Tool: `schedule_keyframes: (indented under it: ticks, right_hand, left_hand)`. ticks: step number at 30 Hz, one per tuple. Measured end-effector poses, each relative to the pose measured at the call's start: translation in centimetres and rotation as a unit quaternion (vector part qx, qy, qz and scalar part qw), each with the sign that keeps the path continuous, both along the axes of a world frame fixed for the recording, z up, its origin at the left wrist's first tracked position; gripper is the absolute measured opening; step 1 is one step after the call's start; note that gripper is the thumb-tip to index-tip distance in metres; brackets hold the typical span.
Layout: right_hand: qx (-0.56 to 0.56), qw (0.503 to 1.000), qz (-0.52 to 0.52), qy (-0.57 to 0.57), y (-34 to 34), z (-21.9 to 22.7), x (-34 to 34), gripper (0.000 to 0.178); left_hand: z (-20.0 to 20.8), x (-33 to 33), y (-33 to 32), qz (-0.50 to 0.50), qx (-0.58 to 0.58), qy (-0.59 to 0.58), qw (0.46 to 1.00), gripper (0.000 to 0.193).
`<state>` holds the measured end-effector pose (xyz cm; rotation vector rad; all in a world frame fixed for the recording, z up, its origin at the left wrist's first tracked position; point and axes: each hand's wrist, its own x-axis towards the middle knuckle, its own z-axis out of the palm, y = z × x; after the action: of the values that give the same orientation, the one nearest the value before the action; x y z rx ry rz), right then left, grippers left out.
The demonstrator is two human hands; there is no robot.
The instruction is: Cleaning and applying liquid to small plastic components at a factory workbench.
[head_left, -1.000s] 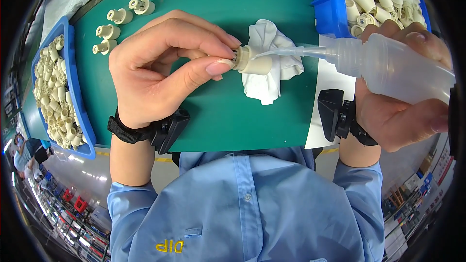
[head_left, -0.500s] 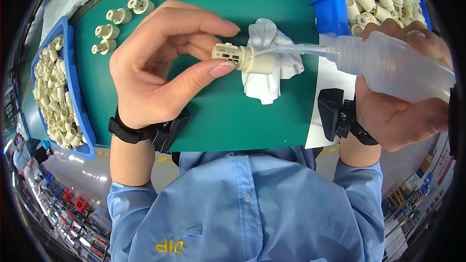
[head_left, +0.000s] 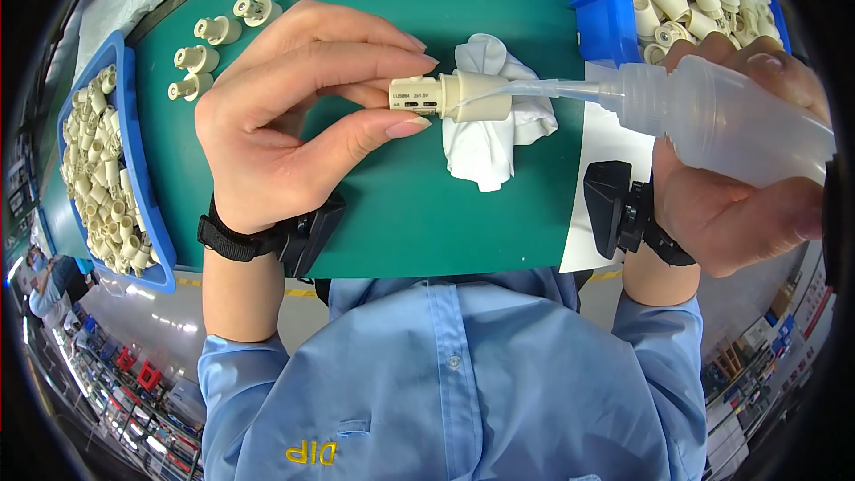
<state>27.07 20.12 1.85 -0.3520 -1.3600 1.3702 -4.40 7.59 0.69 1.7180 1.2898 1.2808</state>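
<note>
My left hand (head_left: 294, 116) pinches a cream plastic cylindrical part (head_left: 485, 98) by its narrower, slotted end, between thumb and fingers. The part lies sideways, its wide end pointing right. In my right hand (head_left: 726, 200) is a translucent squeeze bottle (head_left: 739, 120), tilted with its thin nozzle pointing left. The nozzle's tip reaches the part near the step between its narrow and wide sections; whether it touches, I cannot tell. Beneath the part, a crumpled white cloth (head_left: 490, 156) rests on the green mat (head_left: 419, 214).
Several similar cream parts (head_left: 198, 59) stand in a row at the back left. A blue bin (head_left: 147, 169) full of such parts sits at the left, and another blue bin (head_left: 606, 9) at the back right. A white sheet (head_left: 579, 232) lies under my right wrist.
The cream part has been turned about its long axis in my left fingers, and its printed side now shows more fully. My left fingers have shifted slightly; the bottle stays nearly in place.
</note>
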Motion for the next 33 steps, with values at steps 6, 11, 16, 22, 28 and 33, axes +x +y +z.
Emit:
schedule_keyframes:
  ticks: [6, 11, 16, 22, 28, 33]
  right_hand:
    - [0.003, 1.0, 0.0, 0.002, 0.03, 0.0, 0.22, 0.05]
    - [0.006, 1.0, 0.0, 0.004, 0.06, -0.02, 0.31, 0.05]
    - [0.009, 1.0, 0.0, 0.006, 0.07, -0.05, 0.22, 0.049]
    - [0.012, 1.0, -0.001, 0.007, -0.01, 0.03, 0.71, 0.048]
    - [0.015, 1.0, -0.002, 0.009, 0.08, -0.1, 0.59, 0.048]
    - [0.018, 1.0, -0.003, 0.011, 0.11, -0.08, 0.74, 0.047]
  left_hand:
    - [0.12, -0.17, 0.19, 0.001, 0.022, 0.054, 0.998, 0.029]
    - [0.04, -0.23, 0.4, -0.008, 0.04, 0.067, 0.997, 0.027]
    - [0.2, -0.23, 0.58, -0.02, 0.07, 0.095, 0.993, 0.023]
    - [0.37, -0.22, 0.55, -0.028, 0.074, 0.095, 0.992, 0.02]
    - [0.3, -0.07, 0.46, -0.011, 0.067, 0.074, 0.995, 0.018]
    - [0.42, -0.1, 0.52, -0.017, 0.067, 0.076, 0.995, 0.016]
